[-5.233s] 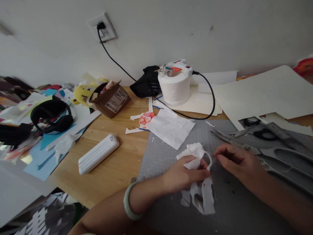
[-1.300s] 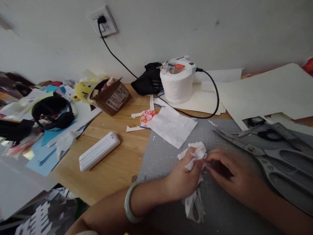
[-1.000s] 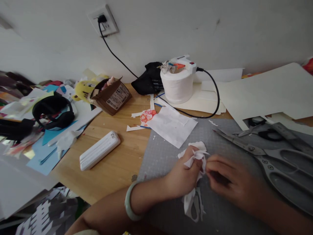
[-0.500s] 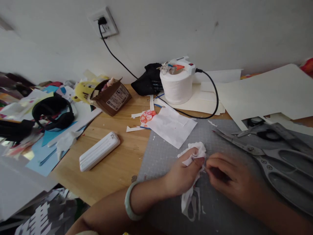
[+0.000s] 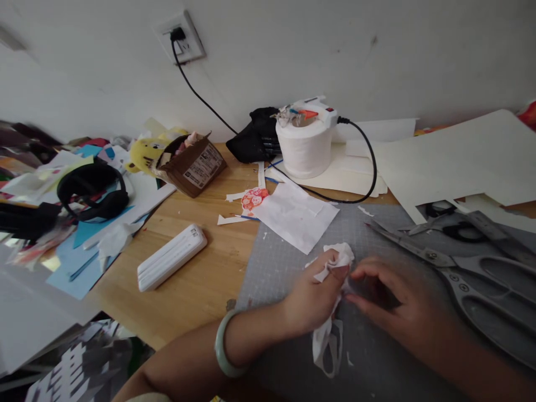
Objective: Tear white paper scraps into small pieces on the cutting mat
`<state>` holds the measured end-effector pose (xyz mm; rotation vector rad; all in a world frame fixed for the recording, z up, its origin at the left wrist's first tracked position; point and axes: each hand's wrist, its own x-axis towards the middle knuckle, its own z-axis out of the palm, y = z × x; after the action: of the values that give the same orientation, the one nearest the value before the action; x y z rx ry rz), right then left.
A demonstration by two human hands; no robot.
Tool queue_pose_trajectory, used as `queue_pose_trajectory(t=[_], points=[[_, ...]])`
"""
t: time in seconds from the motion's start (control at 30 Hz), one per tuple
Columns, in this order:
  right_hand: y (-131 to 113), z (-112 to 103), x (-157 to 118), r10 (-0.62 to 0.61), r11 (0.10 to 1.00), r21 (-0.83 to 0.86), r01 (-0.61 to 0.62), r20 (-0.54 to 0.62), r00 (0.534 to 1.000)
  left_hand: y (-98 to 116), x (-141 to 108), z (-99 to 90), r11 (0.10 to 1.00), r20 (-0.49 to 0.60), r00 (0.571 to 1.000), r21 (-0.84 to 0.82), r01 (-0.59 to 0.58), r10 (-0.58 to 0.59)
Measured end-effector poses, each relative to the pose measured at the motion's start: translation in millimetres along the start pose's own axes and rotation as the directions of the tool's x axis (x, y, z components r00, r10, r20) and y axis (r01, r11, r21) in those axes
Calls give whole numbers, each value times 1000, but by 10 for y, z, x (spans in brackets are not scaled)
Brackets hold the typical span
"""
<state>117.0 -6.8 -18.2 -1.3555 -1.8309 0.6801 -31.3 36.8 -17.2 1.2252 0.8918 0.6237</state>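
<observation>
My left hand (image 5: 312, 296), with a pale green bangle (image 5: 224, 343) on its wrist, is closed around crumpled white tissue (image 5: 341, 255). Some of the tissue bunches up above the thumb, and a strip dangles below the fist in a loop. Close by on the right is my right hand (image 5: 387, 296), its thumb and forefinger apart and facing the tissue; motion blurs it a little. Both hands are above a grey cutting mat (image 5: 272, 268). Just beyond them lies a white paper sheet (image 5: 299, 215), beside a small red-orange drawing (image 5: 254, 198).
Large grey scissors (image 5: 452, 268) lie on the right of the mat, near smaller black-handled scissors (image 5: 463, 230). A toilet roll (image 5: 304, 148) stands at the back with a glue gun on top, its black cord (image 5: 371, 162) looping down. A white power bank (image 5: 171, 258) lies left.
My right thumb and forefinger have spread apart beside the tissue, where they were nearly together before. My left hand keeps its hold. The view has shifted slightly.
</observation>
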Motion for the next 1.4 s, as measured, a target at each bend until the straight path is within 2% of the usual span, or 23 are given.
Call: queue_pose_trajectory(t=[0.13, 0.27, 0.37, 0.5, 0.6, 0.73, 0.83, 0.87, 0.9, 0.93, 1.0, 1.1, 1.17, 1.4], points=[[5, 1, 1, -59, 998, 7, 59, 79, 995, 7, -14, -8, 993, 26, 997, 92, -75, 73], [-29, 4, 7, -91, 996, 18, 89, 91, 992, 2, -22, -14, 990, 96, 991, 99, -101, 92], [-44, 14, 15, -34, 996, 81, 27, 87, 996, 2, -20, -8, 990, 100, 991, 99, -103, 93], [-35, 18, 24, 111, 962, 237, -137, 121, 986, -24, -8, 5, 987, 95, 988, 96, -130, 121], [-26, 19, 25, 240, 865, 398, -304, 205, 949, -52, -6, 15, 996, 100, 991, 19, -86, 84], [-25, 8, 54, 352, 671, 593, -446, 276, 895, -54, -10, 17, 994, 155, 983, -49, -93, 100], [9, -67, 112, 437, 464, 757, -460, 256, 862, -30, -9, 2, 996, 98, 992, 37, -80, 76], [30, -104, 134, 469, 419, 793, -442, 228, 853, -21, -8, -6, 995, 73, 995, 66, -71, 66], [53, -140, 153, 498, 413, 808, -420, 185, 847, -14, -7, -13, 994, 53, 997, 90, -62, 58], [75, -170, 167, 516, 450, 800, -396, 129, 847, -8, -7, -20, 993, 40, 998, 106, -54, 50], [101, -201, 177, 498, 592, 703, -394, 66, 865, -4, -9, -30, 992, 37, 999, 119, -38, 33], [79, -167, 151, 431, 747, 512, -424, 112, 895, -14, -15, -40, 992, 55, 998, 118, -43, 37], [41, -123, 123, 395, 803, 431, -411, 132, 909, -27, -19, -47, 992, 79, 996, 114, -57, 48], [11, -53, 57, 247, 941, 221, -257, 74, 966, -57, -23, -56, 985, 139, 987, 137, -103, 84]])
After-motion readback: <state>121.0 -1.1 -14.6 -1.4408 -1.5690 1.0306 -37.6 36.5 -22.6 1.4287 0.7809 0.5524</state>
